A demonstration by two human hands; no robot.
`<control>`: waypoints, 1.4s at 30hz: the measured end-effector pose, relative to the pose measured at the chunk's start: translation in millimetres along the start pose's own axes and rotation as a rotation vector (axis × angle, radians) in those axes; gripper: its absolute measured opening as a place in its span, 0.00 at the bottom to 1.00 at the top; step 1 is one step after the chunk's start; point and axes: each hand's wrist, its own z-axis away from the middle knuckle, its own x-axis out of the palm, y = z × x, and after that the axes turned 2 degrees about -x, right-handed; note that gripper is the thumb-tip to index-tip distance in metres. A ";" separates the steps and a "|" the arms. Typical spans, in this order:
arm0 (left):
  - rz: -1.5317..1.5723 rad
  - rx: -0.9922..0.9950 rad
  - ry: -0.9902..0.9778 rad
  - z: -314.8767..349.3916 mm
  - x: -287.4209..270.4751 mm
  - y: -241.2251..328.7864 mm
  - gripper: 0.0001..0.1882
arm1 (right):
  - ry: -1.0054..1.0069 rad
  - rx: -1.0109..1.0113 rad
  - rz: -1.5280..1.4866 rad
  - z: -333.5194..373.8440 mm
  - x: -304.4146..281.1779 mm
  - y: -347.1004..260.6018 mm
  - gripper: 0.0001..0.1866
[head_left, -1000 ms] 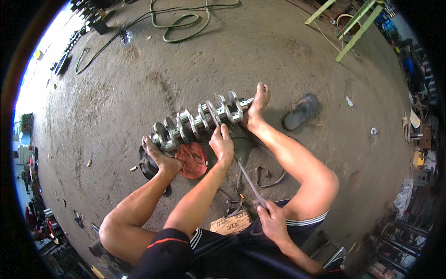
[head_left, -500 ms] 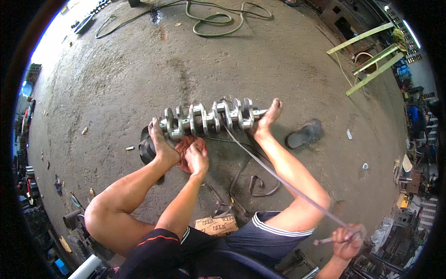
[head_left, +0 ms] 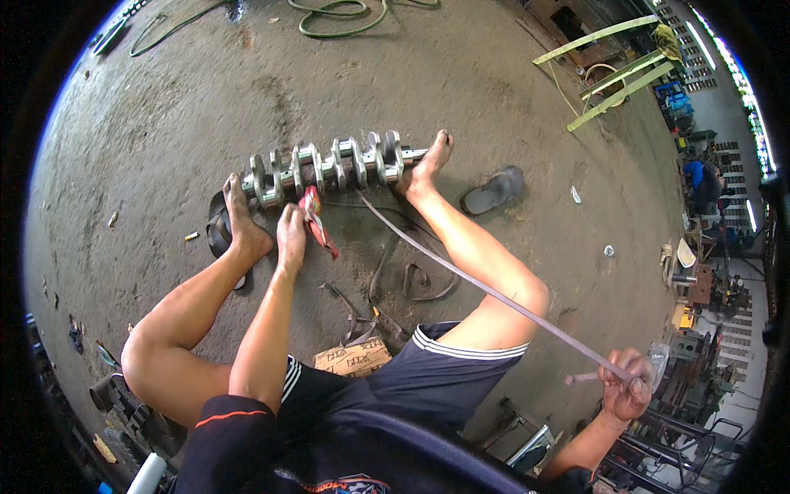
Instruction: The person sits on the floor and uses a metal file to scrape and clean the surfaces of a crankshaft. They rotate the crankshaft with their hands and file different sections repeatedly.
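A shiny metal crankshaft (head_left: 338, 165) lies across the floor between my two bare feet, its ends against them. My left hand (head_left: 290, 235) is closed on a red rag (head_left: 318, 224), just on the near side of the crankshaft. The rag hangs from the fingers, its top touching or very near the metal. Far to the right, my right hand (head_left: 625, 385) grips one end of a long greyish strap (head_left: 485, 288), with a short tail sticking out of the fist. The strap runs taut over my right leg to the crankshaft's middle; how it passes round there is hidden.
Dark sandals lie by my feet, one on the right (head_left: 494, 190). Loose dark straps (head_left: 428, 284) and a cardboard box (head_left: 352, 357) are between my legs. A green hose (head_left: 346, 33) coils at the far side; a yellow-green metal frame (head_left: 621, 78) stands far right.
My left hand has lifted the red rag off the floor up beside the crankshaft. My right hand keeps its hold on the strap. The whole view has shifted and turned slightly.
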 end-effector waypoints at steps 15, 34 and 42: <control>0.489 0.412 -1.318 200.6 151.7 333.8 0.20 | -0.594 -0.182 1.038 -57.0 60.8 -53.5 0.14; -0.125 0.829 -1.146 196.5 10.2 352.3 0.17 | -0.167 -0.774 1.660 -19.9 -13.9 -123.0 0.18; -0.123 0.688 -1.139 188.6 -19.0 327.3 0.11 | 0.222 -0.479 1.708 -30.3 -157.5 -173.1 0.28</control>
